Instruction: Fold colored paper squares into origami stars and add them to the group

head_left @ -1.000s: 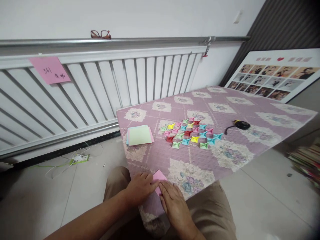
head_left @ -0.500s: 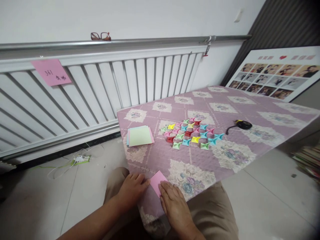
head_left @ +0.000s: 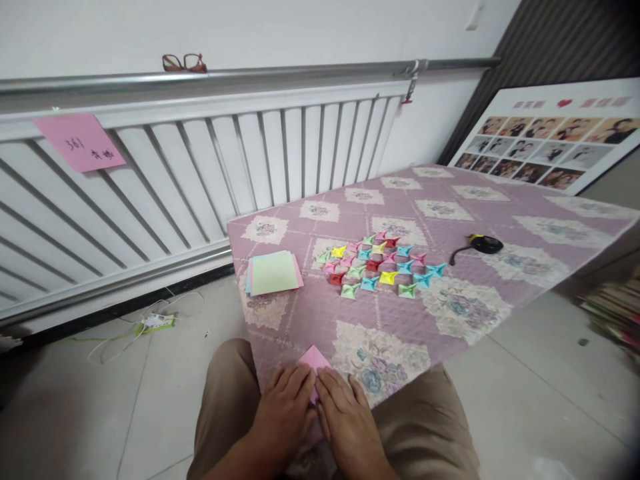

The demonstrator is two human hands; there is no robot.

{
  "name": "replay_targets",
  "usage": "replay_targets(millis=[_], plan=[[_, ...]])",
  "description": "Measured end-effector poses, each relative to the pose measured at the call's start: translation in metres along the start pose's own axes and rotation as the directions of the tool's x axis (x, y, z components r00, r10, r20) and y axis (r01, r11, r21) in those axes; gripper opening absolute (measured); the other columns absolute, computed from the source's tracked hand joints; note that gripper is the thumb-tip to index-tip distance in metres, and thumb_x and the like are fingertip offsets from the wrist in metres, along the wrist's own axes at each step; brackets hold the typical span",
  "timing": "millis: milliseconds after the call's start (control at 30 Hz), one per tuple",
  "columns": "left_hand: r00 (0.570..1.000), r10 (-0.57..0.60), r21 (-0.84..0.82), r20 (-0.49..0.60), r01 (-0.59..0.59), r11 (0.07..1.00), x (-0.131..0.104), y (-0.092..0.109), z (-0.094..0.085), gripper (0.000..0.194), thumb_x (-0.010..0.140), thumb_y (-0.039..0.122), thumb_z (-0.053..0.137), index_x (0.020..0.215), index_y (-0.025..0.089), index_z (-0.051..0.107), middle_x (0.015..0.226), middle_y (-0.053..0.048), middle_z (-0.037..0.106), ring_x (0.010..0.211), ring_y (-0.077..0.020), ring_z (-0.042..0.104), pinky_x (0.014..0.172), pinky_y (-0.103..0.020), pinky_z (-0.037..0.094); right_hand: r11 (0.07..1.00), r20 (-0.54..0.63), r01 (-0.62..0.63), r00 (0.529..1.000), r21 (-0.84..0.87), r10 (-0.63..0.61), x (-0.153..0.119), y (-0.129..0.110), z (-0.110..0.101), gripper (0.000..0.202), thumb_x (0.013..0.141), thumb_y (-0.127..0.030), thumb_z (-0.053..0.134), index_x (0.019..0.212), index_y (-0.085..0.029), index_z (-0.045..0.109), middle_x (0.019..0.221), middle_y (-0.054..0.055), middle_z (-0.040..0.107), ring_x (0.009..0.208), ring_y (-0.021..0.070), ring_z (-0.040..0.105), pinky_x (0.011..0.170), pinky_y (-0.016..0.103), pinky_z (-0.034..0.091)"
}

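Note:
A pink paper (head_left: pixel 315 357) lies on the table's near corner, one point facing away from me and a crease line down its middle. My left hand (head_left: pixel 287 403) rests on its left part and my right hand (head_left: pixel 345 407) on its right part, fingertips nearly meeting at the middle. The fingers of both hands lie flat, and they hide the paper's lower part. Beyond them stands a group of small folded paper pieces (head_left: pixel 373 265) in red, yellow, blue, green and pink. A stack of square paper sheets (head_left: pixel 273 274), pale green on top, lies at the left.
The flowered tablecloth (head_left: pixel 310 313) covers the table. A black and yellow object with a strap (head_left: pixel 486 245) lies at the right. Behind are a white radiator (head_left: pixel 200 173) with a pink note (head_left: pixel 80 142), glasses (head_left: pixel 185 63) on a pipe, and a photo board (head_left: pixel 550 137).
My left hand has moved right, onto the paper, close beside my right hand. The paper has been turned so that a point faces away. The view has shifted slightly.

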State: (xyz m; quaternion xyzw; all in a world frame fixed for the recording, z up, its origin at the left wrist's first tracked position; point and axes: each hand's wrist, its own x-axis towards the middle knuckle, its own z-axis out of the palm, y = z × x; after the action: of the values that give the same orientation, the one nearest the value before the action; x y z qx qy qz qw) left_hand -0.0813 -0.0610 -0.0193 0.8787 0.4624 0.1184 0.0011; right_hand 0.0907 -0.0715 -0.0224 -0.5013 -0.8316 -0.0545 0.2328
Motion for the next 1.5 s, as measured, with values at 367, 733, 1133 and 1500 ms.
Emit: replay_targets(millis=[367, 733, 1133, 1500], plan=[[0.984, 0.107, -0.076, 0.143, -0.097, 0.992, -0.011, -0.01, -0.001, 0.08, 0.08, 0.061, 0.054, 0.146, 0.032, 0.021, 0.149, -0.011, 0.03, 0.13, -0.0334, 0.035, 0.105, -0.051, 0.028, 0.994, -0.01, 0.046, 0.999, -0.094, -0.047, -0.022, 0.028, -0.005, 0.043, 0.079, -0.022, 0.051, 0.122, -0.026, 0.055, 0.121, -0.001, 0.064, 0.107, 0.0219, 0.057, 0.094, 0.04, 0.026], [0.982, 0.099, -0.146, 0.161, -0.075, 0.986, -0.012, -0.011, 0.002, 0.078, 0.082, 0.064, 0.047, 0.147, 0.033, 0.015, 0.151, -0.012, 0.023, 0.135, -0.0335, 0.027, 0.105, -0.053, 0.026, 0.951, 0.048, -0.294, 0.956, 0.093, 0.291, 0.032, 0.031, -0.005, 0.038, 0.085, -0.034, 0.051, 0.121, -0.023, 0.055, 0.124, 0.007, 0.06, 0.118, 0.0266, 0.05, 0.095, 0.043, 0.034], [0.983, 0.065, -0.18, 0.173, -0.033, 0.983, -0.006, -0.006, -0.013, 0.077, 0.083, 0.061, 0.05, 0.146, 0.035, 0.015, 0.152, -0.008, 0.023, 0.134, -0.0309, 0.029, 0.108, -0.052, 0.022, 0.883, 0.15, -0.46, 0.883, 0.096, 0.444, 0.05, 0.018, 0.007, 0.018, 0.08, -0.033, 0.055, 0.094, -0.029, 0.066, 0.126, 0.004, 0.058, 0.121, 0.0276, 0.047, 0.097, 0.052, 0.029], [0.968, 0.051, -0.251, 0.244, 0.012, 0.968, -0.006, -0.007, -0.021, 0.073, 0.084, 0.061, 0.049, 0.145, 0.035, 0.019, 0.152, -0.012, 0.021, 0.138, -0.0317, 0.021, 0.109, -0.056, 0.019, 0.91, 0.016, -0.398, 0.917, 0.115, 0.399, 0.061, 0.02, 0.007, 0.016, 0.082, -0.031, 0.052, 0.072, -0.024, 0.063, 0.11, 0.008, 0.062, 0.104, 0.0274, 0.054, 0.089, 0.048, 0.032]])
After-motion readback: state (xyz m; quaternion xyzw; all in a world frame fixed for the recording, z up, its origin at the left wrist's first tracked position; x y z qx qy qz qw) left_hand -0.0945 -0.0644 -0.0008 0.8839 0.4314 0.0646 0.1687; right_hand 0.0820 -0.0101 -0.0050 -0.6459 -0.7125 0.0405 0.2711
